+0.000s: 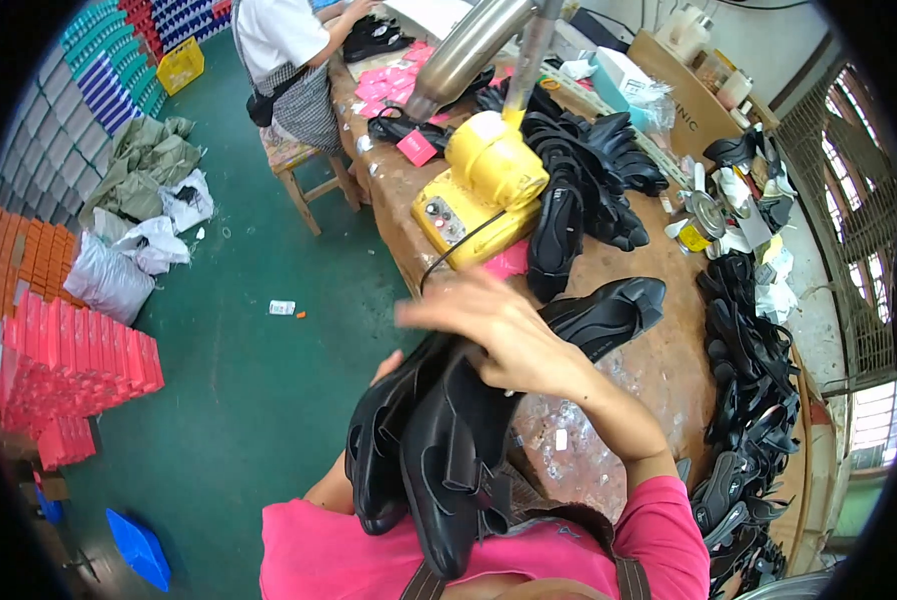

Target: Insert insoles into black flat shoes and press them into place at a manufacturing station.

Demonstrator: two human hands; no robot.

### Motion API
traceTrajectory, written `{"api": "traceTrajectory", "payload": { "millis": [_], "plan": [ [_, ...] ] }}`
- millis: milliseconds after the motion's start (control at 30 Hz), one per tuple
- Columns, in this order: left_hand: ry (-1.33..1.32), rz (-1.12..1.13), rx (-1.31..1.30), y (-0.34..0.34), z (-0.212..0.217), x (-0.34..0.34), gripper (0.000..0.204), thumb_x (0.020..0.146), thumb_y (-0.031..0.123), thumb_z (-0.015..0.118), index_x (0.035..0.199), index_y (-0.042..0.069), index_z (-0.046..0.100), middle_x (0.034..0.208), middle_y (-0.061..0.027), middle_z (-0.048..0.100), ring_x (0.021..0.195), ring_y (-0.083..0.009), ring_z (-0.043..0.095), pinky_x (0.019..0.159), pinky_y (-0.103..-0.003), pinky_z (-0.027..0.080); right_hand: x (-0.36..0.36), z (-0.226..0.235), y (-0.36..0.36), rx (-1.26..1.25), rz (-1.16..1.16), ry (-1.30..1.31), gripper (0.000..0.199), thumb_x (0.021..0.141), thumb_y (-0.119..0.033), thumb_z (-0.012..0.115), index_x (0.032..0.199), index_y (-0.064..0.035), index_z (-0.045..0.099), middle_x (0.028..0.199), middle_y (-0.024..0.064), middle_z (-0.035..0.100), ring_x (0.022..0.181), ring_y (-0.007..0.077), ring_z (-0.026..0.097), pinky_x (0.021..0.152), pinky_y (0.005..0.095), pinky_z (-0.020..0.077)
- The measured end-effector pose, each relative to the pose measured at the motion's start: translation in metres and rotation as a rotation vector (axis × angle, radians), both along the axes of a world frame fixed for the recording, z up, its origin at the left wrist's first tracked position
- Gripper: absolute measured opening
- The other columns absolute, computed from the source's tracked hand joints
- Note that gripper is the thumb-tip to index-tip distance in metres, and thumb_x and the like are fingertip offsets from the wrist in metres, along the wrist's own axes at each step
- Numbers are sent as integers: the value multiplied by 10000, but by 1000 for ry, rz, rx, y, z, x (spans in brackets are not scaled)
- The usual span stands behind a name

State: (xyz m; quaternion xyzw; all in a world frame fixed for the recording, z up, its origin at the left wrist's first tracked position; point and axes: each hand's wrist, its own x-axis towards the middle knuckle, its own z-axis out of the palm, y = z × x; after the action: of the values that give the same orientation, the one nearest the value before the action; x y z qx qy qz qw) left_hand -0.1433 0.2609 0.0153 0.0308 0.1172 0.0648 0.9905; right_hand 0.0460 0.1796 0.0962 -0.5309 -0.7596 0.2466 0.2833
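Head view down at a worn workbench (659,370) w/ piles of black shoes. The person's right hand (499,335), fingers spread and a bit motion-blurred, lies flat on top of a stack of black leather shoes (429,450) cradled against the body over a pink shirt. The left hand (387,368) is mostly hidden under the stack; only a fingertip shows, so its grip can't be told. Another black shoe (609,310) lies on the bench just beyond the right hand, near a yellow machine (479,190). Judged step: gathering or steadying the bundle. Next move likely needs a firmer two-hand hold so no shoe slides off. A seated co-worker (289,60) works at the far end of the bench.
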Motion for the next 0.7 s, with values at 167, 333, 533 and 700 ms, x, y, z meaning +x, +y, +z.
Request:
{"api": "traceTrajectory", "payload": {
  "millis": [167,333,533,700],
  "plan": [
    [35,111,36,53,-27,-1,703,991,504,451,1497,24,356,1488,-160,449,1356,-305,453,1152,-423,359,-29,-27,-27,-373,-727,1198,787,919,-227,682,1535,-40,229,1430,141,476,1289,243,495,1037,420,453],
    [175,278,578,101,-49,37,761,969,464,498,1544,34,245,1543,-129,366,1374,-264,428,1156,-399,340,-8,-52,-38,-758,-531,1908,631,909,-75,513,1511,-91,322,1271,126,610,1007,214,685,816,371,604],
    [252,431,983,143,-36,77,790,990,486,498,1567,57,172,1568,-121,301,1425,-223,347,1153,-355,334,44,-47,21,-931,-800,1670,725,800,27,454,1501,-138,366,1221,111,639,856,179,707,743,280,608],
    [208,463,988,169,-38,97,708,1031,464,430,1571,83,176,1568,-131,299,1412,-227,370,1148,-348,336,72,-48,68,-1138,-863,1369,586,862,-39,475,1437,-152,484,1200,106,654,838,198,701,787,357,589]
  ]
}}
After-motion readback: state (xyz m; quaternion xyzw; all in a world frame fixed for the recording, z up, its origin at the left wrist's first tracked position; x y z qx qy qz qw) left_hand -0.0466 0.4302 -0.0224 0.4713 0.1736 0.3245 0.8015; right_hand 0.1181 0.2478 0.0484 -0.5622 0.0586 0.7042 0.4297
